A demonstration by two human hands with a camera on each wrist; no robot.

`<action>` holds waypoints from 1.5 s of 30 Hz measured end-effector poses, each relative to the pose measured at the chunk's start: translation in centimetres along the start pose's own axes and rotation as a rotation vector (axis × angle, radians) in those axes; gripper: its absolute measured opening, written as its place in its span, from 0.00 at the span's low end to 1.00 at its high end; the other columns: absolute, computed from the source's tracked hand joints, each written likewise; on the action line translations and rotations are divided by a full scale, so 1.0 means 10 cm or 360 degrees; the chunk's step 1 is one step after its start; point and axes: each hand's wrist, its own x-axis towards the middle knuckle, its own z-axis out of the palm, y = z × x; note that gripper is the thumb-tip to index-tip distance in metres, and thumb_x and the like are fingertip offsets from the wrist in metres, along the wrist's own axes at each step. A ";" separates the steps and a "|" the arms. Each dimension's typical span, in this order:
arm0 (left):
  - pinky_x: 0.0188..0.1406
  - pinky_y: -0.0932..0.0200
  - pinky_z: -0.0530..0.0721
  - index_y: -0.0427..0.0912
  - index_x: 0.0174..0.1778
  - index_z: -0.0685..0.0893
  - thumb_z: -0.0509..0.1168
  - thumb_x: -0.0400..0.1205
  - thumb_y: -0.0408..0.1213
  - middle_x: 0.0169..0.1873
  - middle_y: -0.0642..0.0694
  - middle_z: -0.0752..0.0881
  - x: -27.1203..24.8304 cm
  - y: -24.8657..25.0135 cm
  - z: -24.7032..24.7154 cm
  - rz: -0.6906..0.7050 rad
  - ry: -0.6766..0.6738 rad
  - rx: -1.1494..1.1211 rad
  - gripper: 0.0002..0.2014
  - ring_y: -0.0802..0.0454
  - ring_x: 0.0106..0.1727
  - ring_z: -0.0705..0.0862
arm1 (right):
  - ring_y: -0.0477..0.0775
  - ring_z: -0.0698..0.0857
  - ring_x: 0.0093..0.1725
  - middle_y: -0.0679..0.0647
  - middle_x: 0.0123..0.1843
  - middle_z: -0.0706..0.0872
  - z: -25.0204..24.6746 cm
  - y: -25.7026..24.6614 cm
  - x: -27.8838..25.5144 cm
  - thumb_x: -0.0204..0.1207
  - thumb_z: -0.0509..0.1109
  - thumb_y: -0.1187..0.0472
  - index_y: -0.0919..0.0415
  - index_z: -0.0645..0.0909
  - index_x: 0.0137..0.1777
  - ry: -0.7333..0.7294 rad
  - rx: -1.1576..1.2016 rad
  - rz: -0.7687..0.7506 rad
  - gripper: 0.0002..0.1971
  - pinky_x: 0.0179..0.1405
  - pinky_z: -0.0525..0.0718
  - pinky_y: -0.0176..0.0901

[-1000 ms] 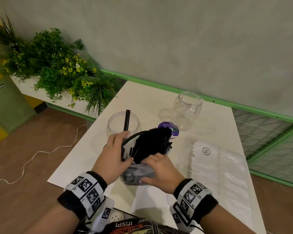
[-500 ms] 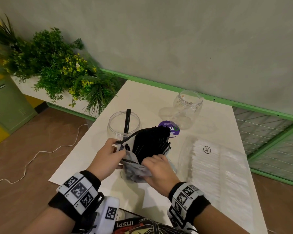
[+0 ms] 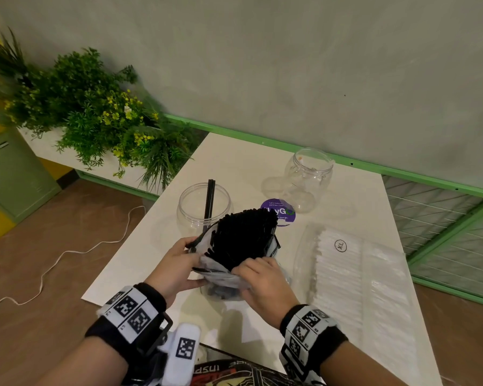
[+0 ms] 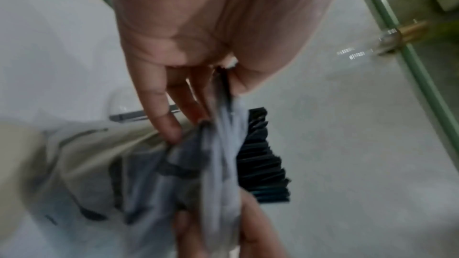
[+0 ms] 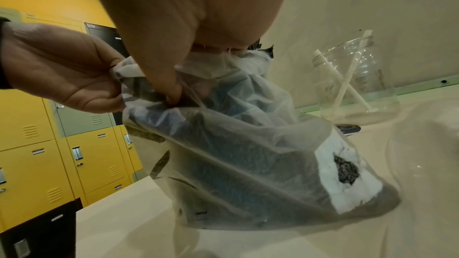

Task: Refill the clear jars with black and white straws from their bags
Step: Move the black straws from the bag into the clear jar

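Observation:
A translucent bag (image 3: 223, 277) (image 5: 248, 154) of black straws (image 3: 243, 238) (image 4: 263, 166) stands on the white table (image 3: 234, 168), its plastic pushed down so the bundle sticks out. My left hand (image 3: 176, 266) (image 4: 198, 89) pinches the bag's left edge. My right hand (image 3: 262, 282) (image 5: 174, 77) grips the near edge of the bag. Behind the bag a clear jar (image 3: 204, 207) holds two black straws. A second clear jar (image 3: 308, 179) (image 5: 357, 85) at the back holds two white straws. A flat bag of white straws (image 3: 352, 274) lies to the right.
A purple round sticker (image 3: 279, 211) lies between the jars. Green plants (image 3: 95, 118) fill a planter left of the table. A white cable (image 3: 67, 252) runs over the brown floor. Yellow lockers (image 5: 49, 144) stand behind, a grey wall ahead.
Both hands have worked the bag's plastic further down, so more of the black straw bundle stands bare. The left hand shifted from the bag's side to pinching its rim.

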 end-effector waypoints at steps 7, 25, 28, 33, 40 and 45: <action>0.40 0.51 0.88 0.45 0.57 0.77 0.72 0.76 0.43 0.54 0.44 0.84 -0.02 -0.04 0.08 0.0016 -0.0101 0.0368 0.17 0.49 0.55 0.86 | 0.48 0.75 0.49 0.48 0.50 0.78 -0.13 -0.01 -0.02 0.76 0.64 0.45 0.54 0.84 0.53 -0.0072 0.0282 0.0048 0.15 0.54 0.73 0.40; 0.45 0.41 0.90 0.38 0.48 0.82 0.69 0.72 0.29 0.46 0.33 0.87 0.10 -0.14 0.06 0.0310 -0.0223 0.0582 0.10 0.38 0.48 0.89 | 0.55 0.76 0.56 0.56 0.53 0.84 -0.19 -0.05 0.29 0.74 0.72 0.59 0.61 0.80 0.59 -0.0191 0.0240 0.0329 0.15 0.55 0.75 0.43; 0.42 0.40 0.90 0.35 0.48 0.81 0.71 0.64 0.39 0.44 0.32 0.87 0.08 -0.14 0.08 0.0337 -0.0222 0.0583 0.18 0.36 0.48 0.88 | 0.56 0.79 0.54 0.57 0.52 0.81 -0.18 -0.07 0.28 0.74 0.71 0.60 0.60 0.79 0.62 -0.0142 0.0349 0.0425 0.16 0.50 0.76 0.41; 0.43 0.39 0.90 0.43 0.40 0.83 0.71 0.65 0.40 0.36 0.41 0.88 0.11 -0.17 0.07 0.0435 -0.0196 0.0626 0.10 0.40 0.46 0.88 | 0.55 0.77 0.53 0.54 0.50 0.83 -0.14 -0.07 0.28 0.73 0.72 0.61 0.61 0.81 0.59 -0.0110 0.0402 0.0356 0.15 0.50 0.74 0.42; 0.41 0.42 0.90 0.44 0.41 0.86 0.71 0.70 0.35 0.40 0.36 0.88 0.16 -0.19 0.07 0.0456 -0.0189 0.0653 0.05 0.39 0.45 0.89 | 0.53 0.81 0.53 0.55 0.53 0.82 -0.14 -0.09 0.28 0.74 0.73 0.58 0.57 0.78 0.64 -0.0093 0.0563 0.0479 0.19 0.53 0.80 0.43; 0.38 0.48 0.89 0.42 0.43 0.85 0.70 0.75 0.29 0.40 0.37 0.88 0.19 -0.22 0.08 0.0496 -0.0154 0.0679 0.04 0.40 0.46 0.88 | 0.49 0.77 0.46 0.49 0.44 0.80 -0.12 -0.07 0.31 0.75 0.74 0.60 0.64 0.81 0.52 0.0018 0.0608 0.0423 0.09 0.44 0.73 0.31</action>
